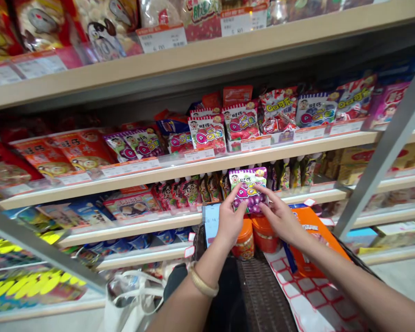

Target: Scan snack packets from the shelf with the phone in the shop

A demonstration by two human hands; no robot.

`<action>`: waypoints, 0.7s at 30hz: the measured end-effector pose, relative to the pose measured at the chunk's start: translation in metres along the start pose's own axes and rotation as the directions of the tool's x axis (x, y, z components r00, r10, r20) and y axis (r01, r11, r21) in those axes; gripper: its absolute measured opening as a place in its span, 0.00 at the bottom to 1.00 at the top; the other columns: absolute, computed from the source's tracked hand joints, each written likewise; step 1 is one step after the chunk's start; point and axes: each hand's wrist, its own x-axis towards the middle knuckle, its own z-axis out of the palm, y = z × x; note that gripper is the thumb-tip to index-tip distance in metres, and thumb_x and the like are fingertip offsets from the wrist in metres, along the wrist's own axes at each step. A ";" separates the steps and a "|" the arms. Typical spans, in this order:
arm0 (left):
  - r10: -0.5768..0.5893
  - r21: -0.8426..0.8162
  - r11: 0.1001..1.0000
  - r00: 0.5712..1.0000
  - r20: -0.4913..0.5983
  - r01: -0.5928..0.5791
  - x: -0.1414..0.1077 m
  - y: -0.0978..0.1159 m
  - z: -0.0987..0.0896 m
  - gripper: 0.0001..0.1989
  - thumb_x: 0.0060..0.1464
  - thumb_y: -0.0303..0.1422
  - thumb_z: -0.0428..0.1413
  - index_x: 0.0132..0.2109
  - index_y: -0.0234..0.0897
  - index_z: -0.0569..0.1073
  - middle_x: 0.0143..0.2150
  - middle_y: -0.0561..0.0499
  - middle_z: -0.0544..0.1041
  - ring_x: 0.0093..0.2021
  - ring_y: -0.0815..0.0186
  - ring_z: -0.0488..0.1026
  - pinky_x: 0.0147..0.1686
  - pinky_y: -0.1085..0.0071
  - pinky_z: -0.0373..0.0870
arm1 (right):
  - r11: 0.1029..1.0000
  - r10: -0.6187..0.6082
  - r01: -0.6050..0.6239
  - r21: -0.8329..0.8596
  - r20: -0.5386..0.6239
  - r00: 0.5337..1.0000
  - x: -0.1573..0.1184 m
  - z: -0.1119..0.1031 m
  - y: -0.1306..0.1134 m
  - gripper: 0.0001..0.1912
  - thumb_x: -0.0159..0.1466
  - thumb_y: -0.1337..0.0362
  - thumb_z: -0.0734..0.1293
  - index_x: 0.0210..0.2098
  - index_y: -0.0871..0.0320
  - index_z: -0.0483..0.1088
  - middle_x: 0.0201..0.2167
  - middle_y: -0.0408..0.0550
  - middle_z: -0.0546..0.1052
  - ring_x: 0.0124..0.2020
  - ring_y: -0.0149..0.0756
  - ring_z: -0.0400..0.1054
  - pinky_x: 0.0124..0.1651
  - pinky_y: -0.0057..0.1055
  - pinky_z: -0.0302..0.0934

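A small purple-and-white bag of grape gummies [249, 191] is held upright between my two hands, in front of the shelves. My left hand [232, 214] grips its left side, thumb on the front. On the right side, my right hand [276, 214] pinches it with the thumb low and the fingers at the upper edge. Just below the hands stand two orange-lidded jars [244, 244] in a dark woven basket [263, 286]. A phone with a lit screen [211, 221] is beside my left wrist, which wears a pale bangle.
An orange package [318, 235] lies at the basket's right, over a white sheet with red lines [304, 286]. The middle shelf [173, 166] carries several gummy bags [207, 133]. A white tote bag [131, 295] is at lower left. Slanting metal posts [383, 152] flank the shelves.
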 end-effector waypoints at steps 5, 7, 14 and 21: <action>-0.051 -0.095 0.994 0.994 0.097 0.060 -0.005 -0.001 -0.012 0.29 0.51 0.28 0.57 0.61 0.44 0.71 0.64 0.50 0.71 0.65 0.56 0.66 0.66 0.58 0.62 | 1.000 -0.008 0.007 0.018 0.038 0.999 -0.006 -0.001 -0.001 0.27 0.66 0.63 0.62 0.64 0.43 0.61 0.66 0.44 0.65 0.67 0.42 0.59 0.66 0.47 0.58; -0.057 -0.107 0.992 0.992 0.114 0.069 -0.007 0.000 -0.013 0.29 0.52 0.29 0.57 0.62 0.44 0.70 0.64 0.49 0.71 0.66 0.55 0.65 0.66 0.58 0.61 | 1.000 -0.021 0.021 0.006 0.028 0.999 -0.007 -0.001 -0.001 0.26 0.66 0.63 0.62 0.64 0.44 0.62 0.66 0.45 0.65 0.66 0.42 0.60 0.68 0.47 0.55; -0.005 -0.136 0.990 0.989 0.148 0.025 -0.011 -0.001 -0.012 0.28 0.54 0.32 0.59 0.63 0.44 0.69 0.66 0.49 0.69 0.68 0.56 0.62 0.68 0.57 0.55 | 0.997 -0.079 0.079 -0.024 -0.022 0.997 -0.008 0.003 0.002 0.28 0.66 0.59 0.65 0.65 0.45 0.59 0.65 0.47 0.66 0.64 0.43 0.63 0.67 0.47 0.56; 0.024 -0.129 0.992 0.986 0.164 -0.003 -0.012 0.000 -0.012 0.28 0.55 0.35 0.60 0.63 0.42 0.68 0.67 0.47 0.67 0.68 0.54 0.61 0.69 0.55 0.53 | 0.993 -0.111 0.109 -0.038 -0.044 0.993 -0.008 0.005 0.005 0.31 0.67 0.63 0.63 0.68 0.45 0.53 0.67 0.47 0.64 0.66 0.41 0.59 0.68 0.47 0.55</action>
